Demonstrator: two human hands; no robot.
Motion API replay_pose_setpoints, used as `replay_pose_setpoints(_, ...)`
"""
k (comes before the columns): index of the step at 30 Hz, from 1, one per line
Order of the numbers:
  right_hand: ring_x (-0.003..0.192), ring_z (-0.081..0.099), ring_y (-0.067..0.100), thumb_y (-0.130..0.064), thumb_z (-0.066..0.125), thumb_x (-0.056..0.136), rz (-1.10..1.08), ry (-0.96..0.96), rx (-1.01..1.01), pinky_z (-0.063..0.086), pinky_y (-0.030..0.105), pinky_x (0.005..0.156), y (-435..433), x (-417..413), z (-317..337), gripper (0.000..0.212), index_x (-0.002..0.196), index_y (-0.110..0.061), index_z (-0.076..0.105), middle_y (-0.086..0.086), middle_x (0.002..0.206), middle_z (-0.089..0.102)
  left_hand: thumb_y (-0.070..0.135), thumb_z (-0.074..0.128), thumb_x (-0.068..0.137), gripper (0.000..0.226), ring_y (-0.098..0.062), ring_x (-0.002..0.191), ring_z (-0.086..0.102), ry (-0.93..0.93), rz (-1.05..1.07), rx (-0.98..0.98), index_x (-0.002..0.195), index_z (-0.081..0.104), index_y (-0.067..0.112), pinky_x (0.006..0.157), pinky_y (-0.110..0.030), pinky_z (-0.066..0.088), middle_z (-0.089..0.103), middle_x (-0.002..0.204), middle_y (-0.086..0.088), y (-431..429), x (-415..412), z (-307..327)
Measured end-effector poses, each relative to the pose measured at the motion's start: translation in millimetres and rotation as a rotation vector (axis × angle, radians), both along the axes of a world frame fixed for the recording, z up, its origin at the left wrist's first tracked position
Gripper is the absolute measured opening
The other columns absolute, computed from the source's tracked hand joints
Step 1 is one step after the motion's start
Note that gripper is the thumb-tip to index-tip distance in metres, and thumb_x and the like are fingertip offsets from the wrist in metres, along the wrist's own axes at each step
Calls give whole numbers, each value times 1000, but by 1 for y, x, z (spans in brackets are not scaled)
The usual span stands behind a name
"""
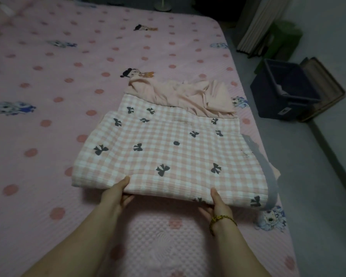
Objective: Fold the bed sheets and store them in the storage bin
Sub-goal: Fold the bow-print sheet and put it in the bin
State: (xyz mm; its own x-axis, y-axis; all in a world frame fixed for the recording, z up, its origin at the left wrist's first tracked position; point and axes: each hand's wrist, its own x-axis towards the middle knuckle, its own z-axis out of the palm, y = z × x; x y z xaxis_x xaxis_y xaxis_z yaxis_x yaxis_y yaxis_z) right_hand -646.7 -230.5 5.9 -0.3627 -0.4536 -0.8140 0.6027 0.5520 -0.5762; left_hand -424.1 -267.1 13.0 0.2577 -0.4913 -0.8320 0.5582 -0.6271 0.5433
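Sheet: pink-white gingham quilted sheet [164, 148], folded rectangular, black bows.
Left hand [116, 196]: pinches its near edge.
Right hand [218, 204]: pinches likewise.

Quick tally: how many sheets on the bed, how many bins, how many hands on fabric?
Sheets: 2, the folded pink-and-white checked sheet with black bows and the crumpled plain peach sheet behind it.
Bins: 1, the dark blue plastic storage bin on the floor.
Hands: 2, left hand and right hand, both gripping the checked sheet's near edge.
Total: 5.
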Motion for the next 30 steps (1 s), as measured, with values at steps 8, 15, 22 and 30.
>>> replay_pose_setpoints(8,120,47,40,-16,57,90,24,-10,3,53,39,73,104,20,23,48,133,-1,42,20,135,47,5,56,89,33,-18,68,53,-20,-8,-37,120,50,1,35,-19,49,58,89,-10,95,24,22)
replay_pose_setpoints(15,109,54,35,-20,59,89,162,164,-41,49,36,76,148,10,56,46,124,7,47,20,129,50,11,59,90,13,-21,46,56,-328,-95,-205,93,54,-1,29,-16,42,59,79,-16,149,20,55)
replay_pose_setpoints(22,95,60,36,-22,61,87,224,295,-78,51,42,79,198,-7,80,29,103,1,54,20,105,59,16,53,93,37,-4,20,41,-490,-221,-286,60,50,2,27,-11,29,49,27,1,202,10,82)
replay_pose_setpoints(30,69,69,34,-18,57,86,248,413,-175,54,41,60,146,-18,111,15,75,-8,56,23,90,67,14,50,94,38,-7,18,39,-461,-220,-354,59,49,0,27,-11,31,47,26,-2,148,7,109)
